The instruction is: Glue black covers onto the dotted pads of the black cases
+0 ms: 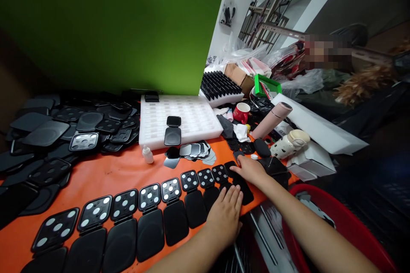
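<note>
A row of unfolded black compact cases (149, 234) runs along the front of the orange-covered table. Most upper halves, such as the dotted panel (149, 196), carry several round white spots. My left hand (226, 213) lies flat with fingers stretched over the lower halves near the right end of the row. My right hand (251, 170) reaches from the right, its fingers extended onto the upper part of the last black case (245, 192). No white spots are visible on that case, which my hands partly cover. Neither hand visibly grips anything.
Loose black cases (48, 132) are heaped at the left. A white foam tray (192, 115) stands behind the row, near a small white bottle (147, 154) and silvery mirror-like pieces (198, 152). Right: a red mug (241, 113), pink flask (272, 120) and red tub (349, 230).
</note>
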The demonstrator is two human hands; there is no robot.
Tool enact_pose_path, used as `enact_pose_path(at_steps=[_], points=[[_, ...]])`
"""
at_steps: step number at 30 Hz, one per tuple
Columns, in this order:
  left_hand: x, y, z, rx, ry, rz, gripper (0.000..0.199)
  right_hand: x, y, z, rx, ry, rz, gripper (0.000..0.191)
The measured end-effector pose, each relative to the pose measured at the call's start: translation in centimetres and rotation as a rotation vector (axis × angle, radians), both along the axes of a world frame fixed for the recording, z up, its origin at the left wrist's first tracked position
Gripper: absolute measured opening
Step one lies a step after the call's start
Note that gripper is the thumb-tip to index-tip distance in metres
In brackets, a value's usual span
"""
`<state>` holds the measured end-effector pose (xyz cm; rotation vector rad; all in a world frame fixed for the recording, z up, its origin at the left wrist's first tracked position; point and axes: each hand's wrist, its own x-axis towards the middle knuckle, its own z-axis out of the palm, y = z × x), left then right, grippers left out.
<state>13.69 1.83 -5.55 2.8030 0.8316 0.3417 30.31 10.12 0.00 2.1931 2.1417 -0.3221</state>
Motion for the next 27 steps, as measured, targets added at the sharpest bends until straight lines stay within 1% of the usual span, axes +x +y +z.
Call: enact_pose_path(at_steps=[2,5,6,8,12,16,20,23,25,27], points=[[0.1,0.0,-0.1,0.005,0.0,-0.002,0.064,-0.6,-1.7,0.1,0.036,0.015,0.06,0.032],[0.2,0.1,-0.3,0.0,0.004,-0.006,0.065,-1.1,-4.3,-0.5,0.065,0.102,0.212,0.033],[0.3,0.1,-0.4,-0.004,0.006,-0.008,0.065,-1.1,-4.9,-0.8,0.072,0.128,0.242,0.035],[0.4,0.1,-0.5,-0.013,0.009,-0.014,0.068,-1.0,-5.5,-1.4,0.077,0.146,0.251,0.038],[0.5,0.1,-0.6,-0.034,0.016,-0.021,0.074,-0.7,-4.9,-1.8,0.034,0.091,0.257,0.038],[0.5,0.0,-0.5,-0.044,0.018,-0.019,0.076,-1.3,-4.3,-1.8,0.043,0.063,0.254,0.036],[0.2,-0.1,-0.1,-0.04,0.011,-0.022,0.074,-1.9,-4.1,-1.7,0.029,0.217,0.163,0.036],[-0.1,-0.2,0.1,-0.03,-0.009,-0.028,0.075,-1.1,-3.0,-1.1,0.006,0.318,0.122,0.035],[-0.3,-0.2,0.4,-0.028,-0.029,-0.031,0.076,-0.1,-1.7,-0.2,0.006,0.36,0.097,0.036],[-0.5,-0.2,0.9,-0.031,-0.056,-0.036,0.076,0.8,-0.3,0.9,0.044,0.394,0.055,0.04]])
